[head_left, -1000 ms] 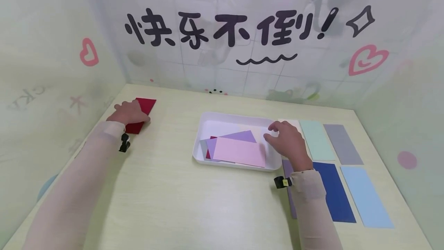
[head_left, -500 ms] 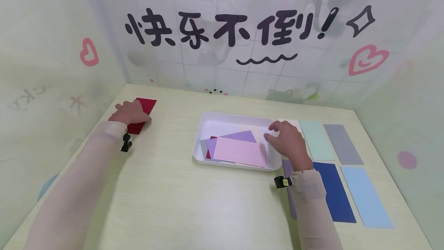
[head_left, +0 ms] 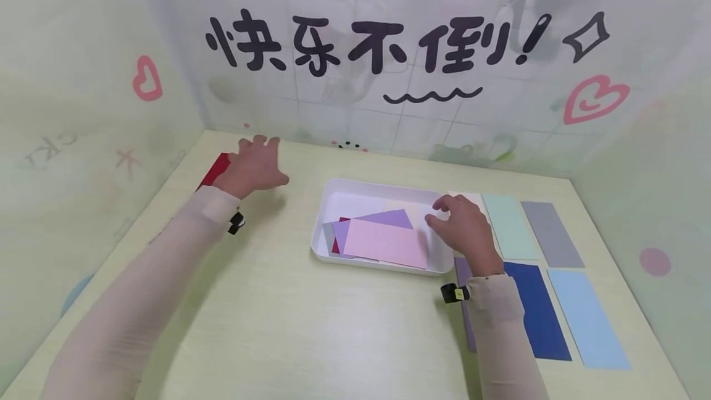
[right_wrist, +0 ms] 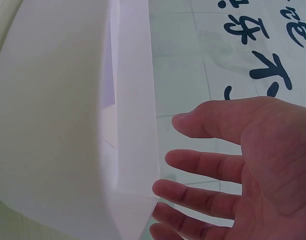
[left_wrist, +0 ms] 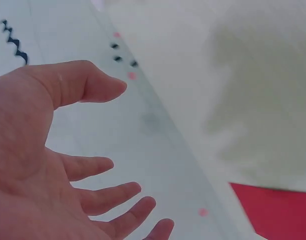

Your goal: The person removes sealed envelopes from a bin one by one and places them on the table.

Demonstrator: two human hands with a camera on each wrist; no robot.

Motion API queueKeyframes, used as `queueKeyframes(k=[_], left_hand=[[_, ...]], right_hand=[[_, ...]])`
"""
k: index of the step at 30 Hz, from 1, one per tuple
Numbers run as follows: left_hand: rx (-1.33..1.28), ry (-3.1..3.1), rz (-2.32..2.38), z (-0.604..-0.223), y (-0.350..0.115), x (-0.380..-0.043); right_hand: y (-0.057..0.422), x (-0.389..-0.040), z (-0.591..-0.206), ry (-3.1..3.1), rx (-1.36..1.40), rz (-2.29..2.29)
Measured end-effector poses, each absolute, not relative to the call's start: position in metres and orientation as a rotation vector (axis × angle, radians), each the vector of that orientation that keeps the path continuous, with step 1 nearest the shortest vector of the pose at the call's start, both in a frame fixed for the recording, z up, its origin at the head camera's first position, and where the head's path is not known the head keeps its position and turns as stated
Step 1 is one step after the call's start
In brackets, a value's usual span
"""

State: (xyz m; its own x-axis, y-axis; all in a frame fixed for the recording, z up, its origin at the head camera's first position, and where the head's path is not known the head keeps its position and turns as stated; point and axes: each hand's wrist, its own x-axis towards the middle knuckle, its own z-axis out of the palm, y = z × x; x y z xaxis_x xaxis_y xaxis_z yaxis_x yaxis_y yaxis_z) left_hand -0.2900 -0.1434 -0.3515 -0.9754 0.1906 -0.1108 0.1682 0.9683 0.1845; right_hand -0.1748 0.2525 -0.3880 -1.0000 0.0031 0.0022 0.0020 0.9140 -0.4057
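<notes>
My left hand (head_left: 254, 168) is raised over the table's far left, fingers spread, with nothing in it. A red card (head_left: 214, 170) lies behind and left of it, partly hidden by the hand; its corner also shows in the left wrist view as a red patch (left_wrist: 277, 210). At the right end of a white tray (head_left: 318, 244) my right hand (head_left: 465, 227) hovers with loosely bent, empty fingers; whether it touches the rim I cannot tell. Inside the tray a pink card (head_left: 386, 244) lies on top of a purple card (head_left: 395, 218) and several others.
Right of the tray, several cards lie in rows: mint green (head_left: 511, 227), grey (head_left: 552, 233), dark blue (head_left: 536, 313) and light blue (head_left: 590, 320). Another purple card (head_left: 465, 320) is partly under the right forearm. Printed curtains (head_left: 355, 110) enclose the table's back and sides.
My left hand has lifted off the red card and moved right and away from me, its fingers spreading. The right hand has stayed by the tray. The head view has shifted slightly.
</notes>
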Motion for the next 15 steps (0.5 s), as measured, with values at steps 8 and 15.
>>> queueKeyframes(k=[8, 15], left_hand=[[0.577, 3.055, 0.238, -0.33, -0.086, -0.255], [1.017, 2.949, 0.217, -0.332, -0.048, -0.221]], right_hand=[[0.251, -0.174, -0.387, -3.068, 0.009, 0.644], [0.249, -0.174, -0.387, -3.068, 0.007, 0.632]])
